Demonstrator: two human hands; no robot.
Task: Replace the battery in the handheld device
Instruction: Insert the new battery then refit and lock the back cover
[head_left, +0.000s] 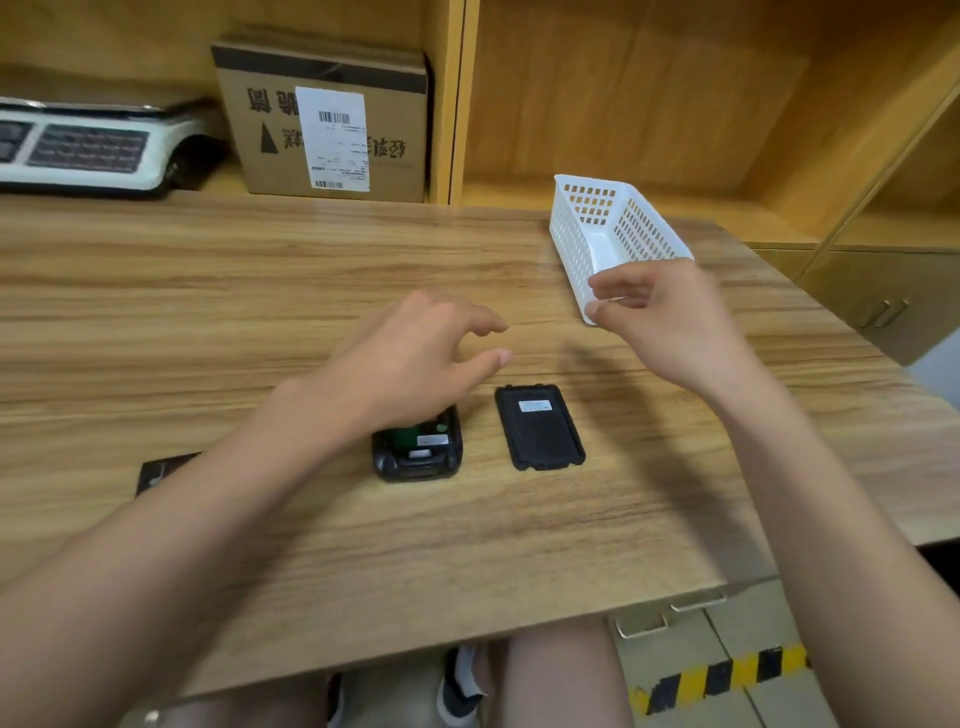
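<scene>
The black handheld device (418, 447) lies face down on the wooden table (260, 291), its back open with green circuit board showing. My left hand (415, 358) hovers over its far half and hides it, fingers apart and holding nothing. Right of the device lies a flat black piece with a white label (540, 434), either the back cover or the battery; I cannot tell which. My right hand (670, 322) is raised near the corner of a white basket (582, 244), thumb and fingers loosely curled with nothing visible in them.
A small dark flat object (161, 470) peeks out from under my left forearm. At the back stand a cardboard box (322, 119) and a weighing scale (88, 145) in a shelf unit. The table's near edge runs above my knees.
</scene>
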